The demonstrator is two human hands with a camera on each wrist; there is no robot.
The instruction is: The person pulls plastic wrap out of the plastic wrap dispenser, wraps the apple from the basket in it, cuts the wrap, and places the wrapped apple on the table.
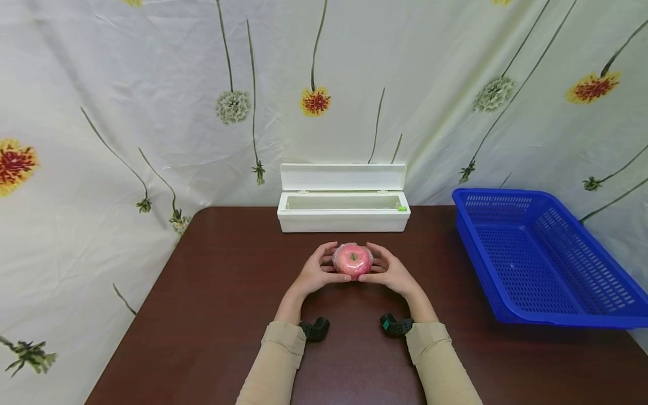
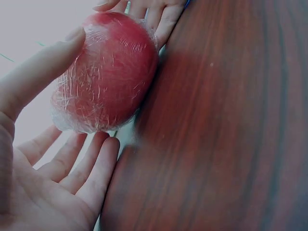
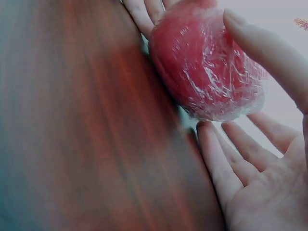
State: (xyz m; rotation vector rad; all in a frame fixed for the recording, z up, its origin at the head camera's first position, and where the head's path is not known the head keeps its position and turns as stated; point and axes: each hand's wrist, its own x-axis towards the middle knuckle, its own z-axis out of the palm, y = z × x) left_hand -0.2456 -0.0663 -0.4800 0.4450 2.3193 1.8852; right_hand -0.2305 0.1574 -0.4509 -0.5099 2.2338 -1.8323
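A red apple (image 1: 353, 259) wrapped in clear plastic film sits on the dark table, its stem facing up. My left hand (image 1: 315, 271) holds it from the left, thumb at its near side and fingers at its far left side. From the right, my right hand (image 1: 392, 270) holds the same apple in a mirrored way. In the left wrist view the film on the apple (image 2: 108, 72) looks wrinkled and bunched along one side. The right wrist view has the thumb on the wrapped apple (image 3: 207, 62) and the fingertips right at its film.
Behind the apple stands a long white box (image 1: 344, 221) with its lid raised and a small green piece at its right front edge. A blue plastic basket (image 1: 481, 264) is on the right of the table (image 1: 212, 315). Flower-printed cloth (image 1: 177, 84) hangs behind.
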